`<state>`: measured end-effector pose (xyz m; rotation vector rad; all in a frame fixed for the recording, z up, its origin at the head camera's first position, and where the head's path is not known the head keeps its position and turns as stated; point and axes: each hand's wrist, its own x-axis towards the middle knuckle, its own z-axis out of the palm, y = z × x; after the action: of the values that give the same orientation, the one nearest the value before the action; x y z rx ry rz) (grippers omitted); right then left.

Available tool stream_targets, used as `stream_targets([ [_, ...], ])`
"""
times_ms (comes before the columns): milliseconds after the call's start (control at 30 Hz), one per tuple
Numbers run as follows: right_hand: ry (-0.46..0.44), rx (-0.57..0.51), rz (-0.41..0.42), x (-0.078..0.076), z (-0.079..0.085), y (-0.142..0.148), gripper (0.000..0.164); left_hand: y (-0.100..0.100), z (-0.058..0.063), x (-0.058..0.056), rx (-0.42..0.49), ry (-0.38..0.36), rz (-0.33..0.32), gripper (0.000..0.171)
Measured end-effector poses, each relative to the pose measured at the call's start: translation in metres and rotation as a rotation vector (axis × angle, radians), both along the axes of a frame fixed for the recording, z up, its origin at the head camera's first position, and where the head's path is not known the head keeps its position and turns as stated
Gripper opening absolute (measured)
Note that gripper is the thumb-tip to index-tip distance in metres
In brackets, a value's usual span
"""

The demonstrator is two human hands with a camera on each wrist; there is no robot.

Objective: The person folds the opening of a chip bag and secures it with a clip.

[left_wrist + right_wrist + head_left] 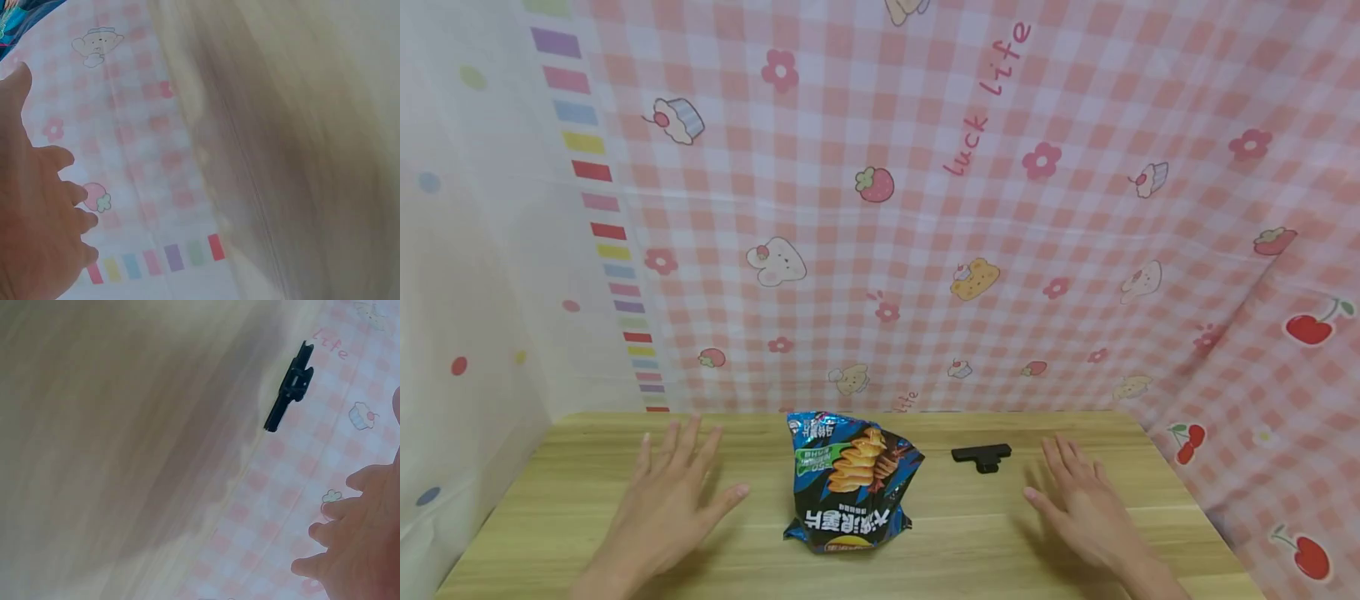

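Note:
A blue and black bag of potato chips (853, 483) lies on the wooden table, its printing upside down in the head view. To its right is a black bag clip (982, 457), also seen as the dark clip (291, 387) in the right wrist view. My left hand (673, 500) is held with fingers spread, left of the bag and apart from it. My right hand (1081, 504), fingers extended too, is nearest the clip, to its right, without touching it. Only a corner of the bag (25, 19) shows in the left wrist view.
The wooden table (970, 550) ends at the back against a pink checkered cloth (880, 225) with cartoon prints. A white dotted cloth (467, 275) hangs on the left, and a cherry-printed cloth (1285, 400) closes off the right.

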<state>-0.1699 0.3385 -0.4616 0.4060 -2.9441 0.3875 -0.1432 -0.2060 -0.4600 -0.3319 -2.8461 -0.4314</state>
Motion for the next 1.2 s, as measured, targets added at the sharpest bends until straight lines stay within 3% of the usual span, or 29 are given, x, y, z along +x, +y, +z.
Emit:
stream_targets([
  [533, 0.041, -0.068, 0.002, 0.004, 0.006, -0.021, 0.080, 0.018, 0.007, 0.000, 0.047, 0.086, -0.028, 0.087],
  [1200, 0.129, -0.176, 0.036, 0.006, 0.001, -0.055, 0.074, 0.034, 0.007, -0.003, 0.187, 0.182, -0.058, 0.082],
])
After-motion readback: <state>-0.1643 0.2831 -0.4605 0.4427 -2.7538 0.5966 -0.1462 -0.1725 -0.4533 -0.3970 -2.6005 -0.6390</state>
